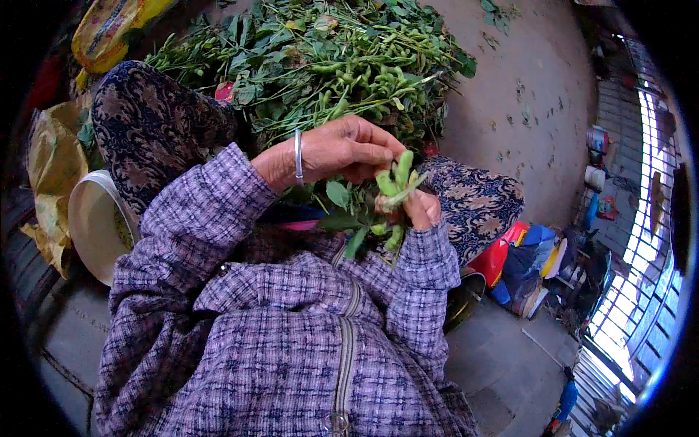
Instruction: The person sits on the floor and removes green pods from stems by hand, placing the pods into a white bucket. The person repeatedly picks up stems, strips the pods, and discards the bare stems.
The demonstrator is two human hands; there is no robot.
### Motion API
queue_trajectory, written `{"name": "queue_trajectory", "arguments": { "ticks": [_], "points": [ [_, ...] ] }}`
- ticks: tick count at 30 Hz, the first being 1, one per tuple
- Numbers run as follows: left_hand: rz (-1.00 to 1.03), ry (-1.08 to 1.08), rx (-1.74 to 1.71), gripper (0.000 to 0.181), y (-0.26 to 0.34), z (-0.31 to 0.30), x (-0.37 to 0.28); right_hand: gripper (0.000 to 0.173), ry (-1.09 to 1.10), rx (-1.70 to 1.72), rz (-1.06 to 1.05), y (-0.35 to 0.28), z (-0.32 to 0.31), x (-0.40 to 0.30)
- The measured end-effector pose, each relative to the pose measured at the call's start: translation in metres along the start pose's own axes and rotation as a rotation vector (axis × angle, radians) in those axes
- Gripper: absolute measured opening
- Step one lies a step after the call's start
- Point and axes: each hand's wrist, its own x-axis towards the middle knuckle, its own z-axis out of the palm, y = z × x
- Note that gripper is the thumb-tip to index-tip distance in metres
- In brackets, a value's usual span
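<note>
My left hand, with a silver bangle on its wrist, has thumb and fingers closed at a cluster of green bean pods that look like soybeans. Below the pods, my right hand is closed around the leafy bean stem and is partly covered by the pods. Leaves from the stem hang over my lap. Beyond my hands, a large heap of pulled bean plants with pods and leaves lies on the floor.
A pale bucket stands tilted at my left, with some green matter inside. Near it are a yellowish sack and a yellow printed bag. Colourful bags and a dark metal vessel lie at my right. Loose leaves dot the concrete floor.
</note>
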Motion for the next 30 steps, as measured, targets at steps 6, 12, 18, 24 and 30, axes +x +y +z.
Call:
{"name": "queue_trajectory", "arguments": {
  "ticks": [6, 12, 18, 24, 30],
  "points": [
    [-0.019, -0.099, -0.139, 0.024, -0.002, 0.007, -0.002, 0.033, -0.102, 0.063, 0.032, -0.018, 0.004, -0.008],
    [-0.007, -0.112, -0.214, 0.022, -0.003, 0.009, -0.004, 0.036, -0.258, 0.105, 0.041, 0.001, -0.016, -0.003],
    [0.107, -0.004, -0.135, 0.016, -0.001, 0.023, -0.006, 0.037, -0.257, -0.083, 0.019, -0.003, -0.017, -0.004],
    [0.150, -0.040, -0.051, 0.015, 0.002, 0.025, -0.010, 0.030, -0.229, 0.216, 0.102, 0.014, -0.010, -0.005],
    [0.045, -0.135, 0.010, 0.024, 0.021, 0.027, -0.018, 0.032, -0.349, 0.334, 0.127, -0.003, -0.003, -0.004]
  ]
}}
